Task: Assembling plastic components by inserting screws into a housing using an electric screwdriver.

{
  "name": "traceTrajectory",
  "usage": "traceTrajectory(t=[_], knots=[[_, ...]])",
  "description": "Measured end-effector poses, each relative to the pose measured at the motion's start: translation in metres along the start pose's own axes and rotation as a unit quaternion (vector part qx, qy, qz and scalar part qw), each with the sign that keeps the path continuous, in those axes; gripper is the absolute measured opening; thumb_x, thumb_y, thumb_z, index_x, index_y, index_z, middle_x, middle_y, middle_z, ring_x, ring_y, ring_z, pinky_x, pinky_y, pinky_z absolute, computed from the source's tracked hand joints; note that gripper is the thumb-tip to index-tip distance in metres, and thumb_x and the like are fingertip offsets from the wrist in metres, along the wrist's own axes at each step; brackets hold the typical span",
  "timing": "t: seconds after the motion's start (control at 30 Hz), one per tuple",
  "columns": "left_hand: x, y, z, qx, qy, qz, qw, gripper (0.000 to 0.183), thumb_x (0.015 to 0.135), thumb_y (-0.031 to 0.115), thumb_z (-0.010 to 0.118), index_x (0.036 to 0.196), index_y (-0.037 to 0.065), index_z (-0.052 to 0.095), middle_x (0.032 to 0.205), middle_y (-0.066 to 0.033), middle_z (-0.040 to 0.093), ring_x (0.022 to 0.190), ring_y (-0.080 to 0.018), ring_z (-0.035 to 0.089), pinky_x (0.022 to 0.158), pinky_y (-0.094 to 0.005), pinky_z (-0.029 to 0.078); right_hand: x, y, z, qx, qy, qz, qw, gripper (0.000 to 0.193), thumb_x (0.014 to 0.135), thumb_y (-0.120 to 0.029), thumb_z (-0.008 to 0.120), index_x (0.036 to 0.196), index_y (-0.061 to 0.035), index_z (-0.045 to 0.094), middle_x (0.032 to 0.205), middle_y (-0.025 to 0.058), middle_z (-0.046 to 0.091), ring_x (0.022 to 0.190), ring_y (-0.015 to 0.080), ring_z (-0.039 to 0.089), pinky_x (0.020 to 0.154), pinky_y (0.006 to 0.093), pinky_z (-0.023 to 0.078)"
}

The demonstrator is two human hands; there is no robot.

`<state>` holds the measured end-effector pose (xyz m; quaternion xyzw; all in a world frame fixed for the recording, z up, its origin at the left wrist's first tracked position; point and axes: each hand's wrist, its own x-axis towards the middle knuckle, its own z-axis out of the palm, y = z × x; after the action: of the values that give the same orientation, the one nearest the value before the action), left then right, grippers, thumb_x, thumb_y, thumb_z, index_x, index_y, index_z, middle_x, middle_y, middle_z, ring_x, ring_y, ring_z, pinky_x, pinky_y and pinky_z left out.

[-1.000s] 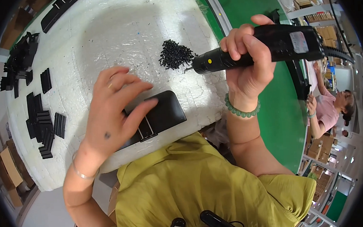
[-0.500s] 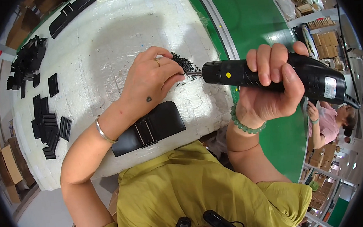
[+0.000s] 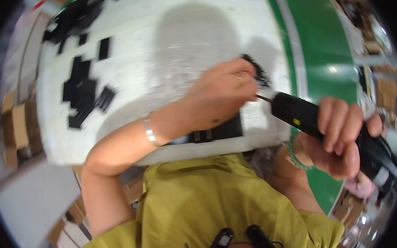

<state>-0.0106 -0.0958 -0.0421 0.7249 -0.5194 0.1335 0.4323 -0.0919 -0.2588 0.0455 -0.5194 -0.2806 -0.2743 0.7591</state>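
My right hand [image 3: 338, 136] is wrapped around a black corded electric screwdriver [image 3: 293, 111], which slants with its bit pointing up and left. The bit's tip meets the fingertips of my left hand [image 3: 226, 88], which are pinched together. Whatever they hold is hidden and blurred. Just beyond those fingers lies a small pile of black screws [image 3: 260, 72]. Partly covered by my left hand and wrist, a flat black plastic piece [image 3: 228, 130] with a slotted middle rests near the table's front edge.
On the left of the white-covered table [image 3: 126, 51] lie several black plastic parts [image 3: 80, 92], with a larger heap [image 3: 76, 18] behind them. A green surface [image 3: 325, 48] with a metal rail runs along the right. Cardboard boxes [image 3: 19, 128] stand at far left.
My view has swung, so the table sits differently in it. The screwdriver has tilted, its rear end lower, and my left hand is still at its bit, now nearer the slotted piece.
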Motion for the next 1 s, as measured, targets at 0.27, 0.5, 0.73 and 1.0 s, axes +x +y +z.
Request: traceTrajectory(t=[0.27,0.5,0.73,1.0], knots=[[-0.06,0.004,-0.087,0.166,0.034,-0.217,0.961,0.054,0.063,0.026,0.08,0.111,0.008,0.062,0.103,-0.0094,0.063,0.1,-0.0299,0.055,0.084,-0.0382,0.047,-0.003,0.031,0.007,0.024,-0.02,0.035,0.999,0.037,0.08,-0.012,0.052,0.116,-0.0106,0.044,0.061,-0.0053,0.04,0.05,0.0062,0.038,0.056,0.0232,0.032],[-0.13,-0.007,-0.16,0.284,-0.064,-0.4,0.869,0.048,0.063,0.018,0.078,0.107,0.003,0.063,0.087,-0.0138,0.063,0.072,-0.028,0.059,0.067,-0.0342,0.049,-0.002,0.031,0.011,0.046,0.027,0.038,0.998,0.038,0.078,-0.014,0.052,0.115,-0.0103,0.046,0.061,-0.0043,0.039,0.05,0.0059,0.037,0.058,0.023,0.031],[-0.083,0.029,-0.131,-0.069,0.001,-0.467,0.882,0.026,0.077,-0.006,0.065,0.102,0.003,0.067,0.079,-0.0042,0.063,0.065,-0.0083,0.057,0.059,-0.0224,0.049,0.0,0.021,0.026,0.057,0.017,0.09,0.994,0.034,0.072,-0.009,0.055,0.105,-0.0095,0.048,0.063,-0.0064,0.043,0.054,0.0052,0.042,0.063,0.0245,0.033],[-0.073,0.033,-0.058,-0.234,-0.005,-0.373,0.898,0.024,0.076,-0.012,0.062,0.098,-0.003,0.066,0.091,-0.0069,0.062,0.079,-0.0104,0.06,0.07,-0.0202,0.051,-0.003,0.014,0.02,0.072,0.012,0.118,0.99,0.031,0.071,-0.011,0.056,0.101,-0.0091,0.051,0.063,-0.0068,0.045,0.054,0.0047,0.044,0.063,0.0234,0.034]])
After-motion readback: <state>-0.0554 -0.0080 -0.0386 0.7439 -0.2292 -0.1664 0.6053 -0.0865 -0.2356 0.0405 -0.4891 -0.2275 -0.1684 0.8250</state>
